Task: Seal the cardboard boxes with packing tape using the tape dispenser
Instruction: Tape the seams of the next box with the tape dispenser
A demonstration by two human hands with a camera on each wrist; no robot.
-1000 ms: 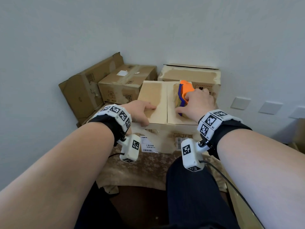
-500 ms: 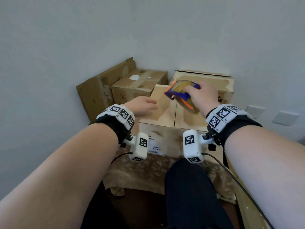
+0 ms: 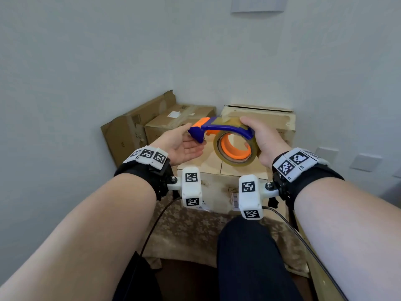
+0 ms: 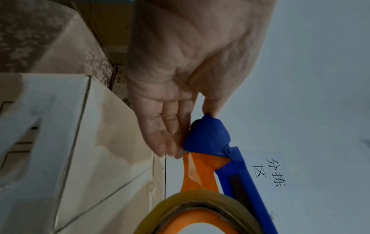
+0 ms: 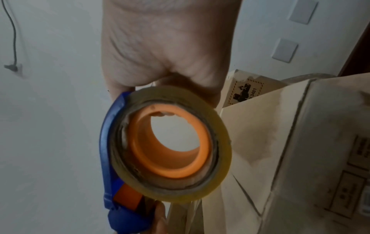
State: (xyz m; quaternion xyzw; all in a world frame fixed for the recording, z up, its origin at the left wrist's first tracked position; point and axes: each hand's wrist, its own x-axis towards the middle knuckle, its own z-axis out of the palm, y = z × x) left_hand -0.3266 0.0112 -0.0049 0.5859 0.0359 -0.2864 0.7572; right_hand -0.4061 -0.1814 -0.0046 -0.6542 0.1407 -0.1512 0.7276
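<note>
Pale grey walls meet in a corner beyond my hands, and several cardboard boxes are stacked against them. Head view: my right hand (image 3: 263, 141) grips the tape dispenser (image 3: 225, 135) by its roll end, fingers over the top and thumb below, holding it in the air above the front box (image 3: 213, 165). That box lies just below and between my two hands, its top flaps closed with the centre seam showing. The dispenser's blue frame runs leftward from my right hand to an orange tip. My left hand (image 3: 181, 144) lies palm up with the fingers loosely extended, touching the underside of the blue nose. Beyond my right hand stands a back box (image 3: 280, 120); beyond my left hand lie a taped box (image 3: 173, 122) and a flattened carton (image 3: 128, 133) leaning on the wall. A patterned cloth (image 3: 195, 233) covers the table beneath my wrists.

Left wrist view: my left hand (image 4: 180, 71) is open, and the fingertips (image 4: 170, 147) rest against the blue nose of the tape dispenser (image 4: 212, 158), where the orange blade guard begins. The tape roll (image 4: 200, 204) fills the lower edge, and the front box (image 4: 96, 142) sits alongside the palm.

Right wrist view: my right hand (image 5: 170, 50) closes round the tape roll (image 5: 170, 142), whose orange core is hollow. The front box (image 5: 280, 142) lies to one side of the roll, with a printed label on the box behind it.
</note>
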